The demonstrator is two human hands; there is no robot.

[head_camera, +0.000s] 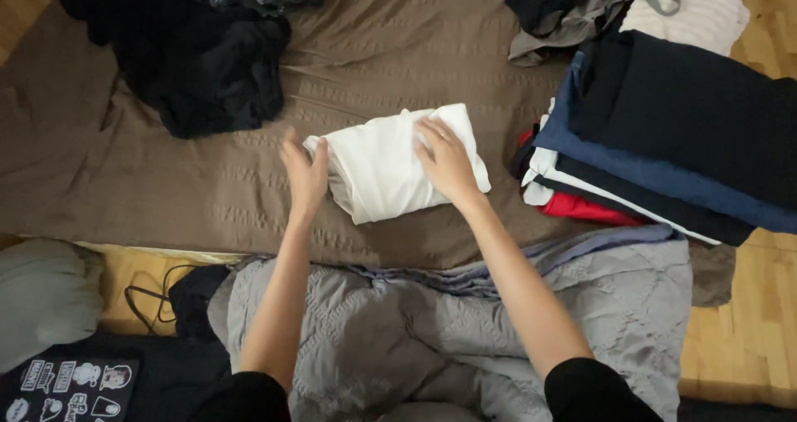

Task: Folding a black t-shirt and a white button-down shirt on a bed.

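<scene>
The folded white garment (390, 169) is pinned flat under the right hand (444, 160), fingers spread, nothing pinched, while its left edge is touched by the open left hand (305, 173). It's laid mid-way on the brown sheet (166, 189), near the stack of folded clothes (664, 139) and well apart from the black pile (199, 56). Honestly, the fold could be sprung open if pressure is eased unevenly, since nothing is really gripped.

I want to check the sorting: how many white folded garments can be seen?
2: one under both hands on the brown sheet, one on top at the far right. White edges in the stack may be more.
</scene>
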